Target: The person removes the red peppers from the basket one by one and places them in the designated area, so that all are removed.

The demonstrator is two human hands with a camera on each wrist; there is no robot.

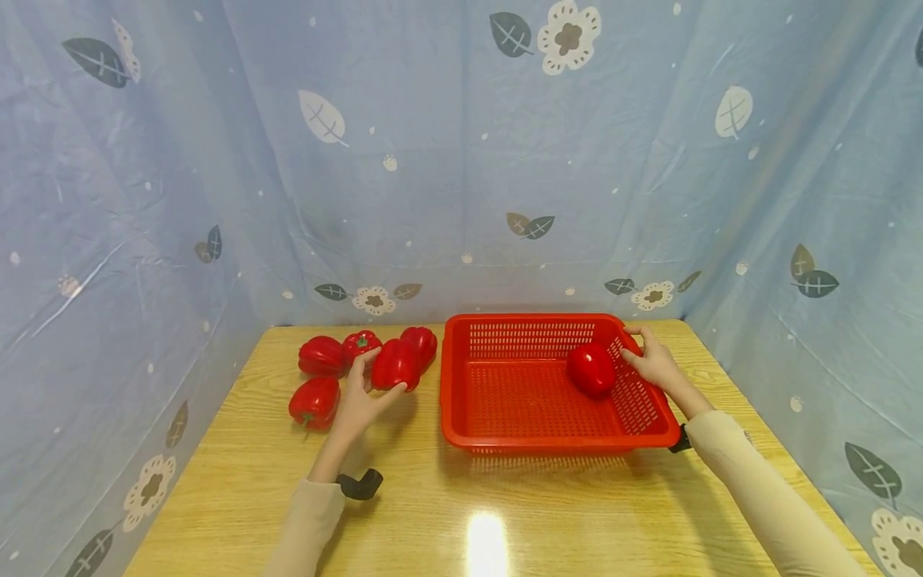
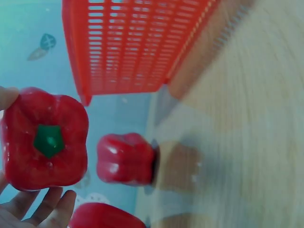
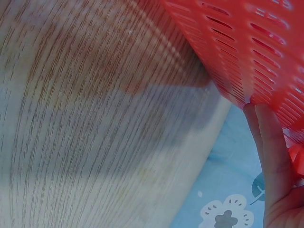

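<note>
My left hand (image 1: 358, 407) holds a red bell pepper (image 1: 396, 365) between thumb and fingers, raised off the table left of the basket. In the left wrist view, this bell pepper (image 2: 61, 164) shows its green stem end (image 2: 49, 140). My right hand (image 1: 654, 365) grips the right side of a red plastic basket (image 1: 558, 442), the thumb over the rim. Seen from the right wrist, its fingers (image 3: 274, 147) lie against the slotted outer wall (image 3: 228, 57). Another red bell pepper (image 1: 592, 370) lies inside the basket, near its right wall.
Several more red bell peppers sit on the wooden table (image 1: 238, 481) around the left hand: one far left (image 1: 322, 356), one behind (image 1: 362, 344), one nearer (image 1: 315, 402), one beside the basket (image 1: 421, 345). A blue patterned curtain (image 1: 404, 176) encloses the table's back and sides.
</note>
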